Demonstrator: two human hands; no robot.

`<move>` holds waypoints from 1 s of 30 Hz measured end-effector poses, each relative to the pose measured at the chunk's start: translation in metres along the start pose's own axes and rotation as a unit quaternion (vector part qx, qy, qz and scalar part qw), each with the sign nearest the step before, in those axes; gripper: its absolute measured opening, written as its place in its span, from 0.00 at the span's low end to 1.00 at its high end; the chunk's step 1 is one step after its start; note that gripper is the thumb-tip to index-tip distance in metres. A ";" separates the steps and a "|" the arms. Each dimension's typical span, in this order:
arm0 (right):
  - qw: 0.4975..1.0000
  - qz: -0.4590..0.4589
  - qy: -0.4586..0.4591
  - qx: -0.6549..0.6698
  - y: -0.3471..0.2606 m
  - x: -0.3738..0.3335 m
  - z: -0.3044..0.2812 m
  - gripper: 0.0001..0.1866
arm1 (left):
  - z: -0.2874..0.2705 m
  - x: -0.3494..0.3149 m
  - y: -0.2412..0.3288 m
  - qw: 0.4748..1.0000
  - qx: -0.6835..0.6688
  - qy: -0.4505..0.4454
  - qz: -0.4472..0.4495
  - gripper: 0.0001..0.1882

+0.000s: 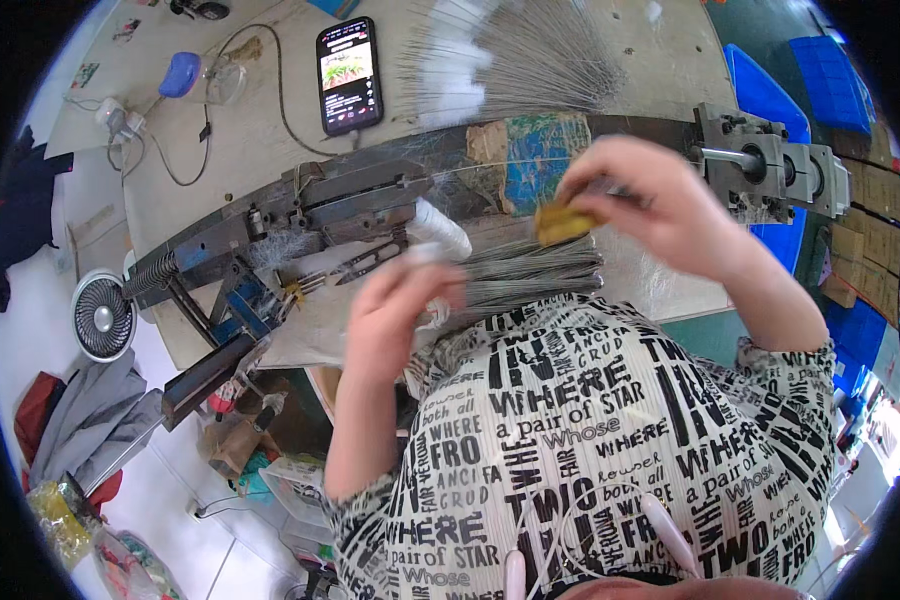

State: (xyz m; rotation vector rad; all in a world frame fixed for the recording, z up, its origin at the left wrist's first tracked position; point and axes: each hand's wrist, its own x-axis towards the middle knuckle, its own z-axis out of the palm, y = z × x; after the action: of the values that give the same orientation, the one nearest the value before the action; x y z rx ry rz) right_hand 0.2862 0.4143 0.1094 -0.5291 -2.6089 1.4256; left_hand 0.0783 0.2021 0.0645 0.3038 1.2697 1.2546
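Pinching a yellow piece [562, 225] at two o'clock with our right hand [655, 205], we can't tell our blurred left hand's [395, 305] grip near the white spool [442, 228]; grey strands [530, 277] look gathered toward three, fanned wires [540, 60] toward twelve seemingly ungathered.

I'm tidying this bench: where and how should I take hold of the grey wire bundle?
Probably across its right-hand part, from above: the grey wire bundle lies lengthwise left to right, its right ends exposed, while the left hand is close to its left part.
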 end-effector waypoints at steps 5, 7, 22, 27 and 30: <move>0.993 0.042 0.085 0.068 -0.004 0.018 -0.022 0.15 | 0.091 0.098 -0.005 0.941 0.187 -0.274 0.061 0.11; 0.979 0.048 0.092 0.175 -0.008 0.024 -0.012 0.14 | 0.093 0.107 -0.017 0.975 0.069 -0.210 0.029 0.11; 0.997 0.012 0.029 -0.072 0.006 0.061 0.021 0.10 | 0.052 0.048 0.007 0.972 -0.215 -0.073 -0.059 0.19; 0.997 0.011 0.045 -0.055 -0.001 0.055 0.014 0.09 | 0.063 0.053 0.011 0.910 -0.397 -0.108 -0.045 0.34; 0.983 -0.042 0.126 -0.124 0.002 0.044 0.008 0.08 | 0.057 0.052 0.007 0.903 -0.417 -0.103 -0.009 0.38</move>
State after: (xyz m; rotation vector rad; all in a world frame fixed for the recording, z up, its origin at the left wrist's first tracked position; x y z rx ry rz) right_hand 0.2437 0.4251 0.1011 -0.5763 -2.5793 0.9433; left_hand 0.1112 0.2725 0.0621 -0.1970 0.4699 1.5814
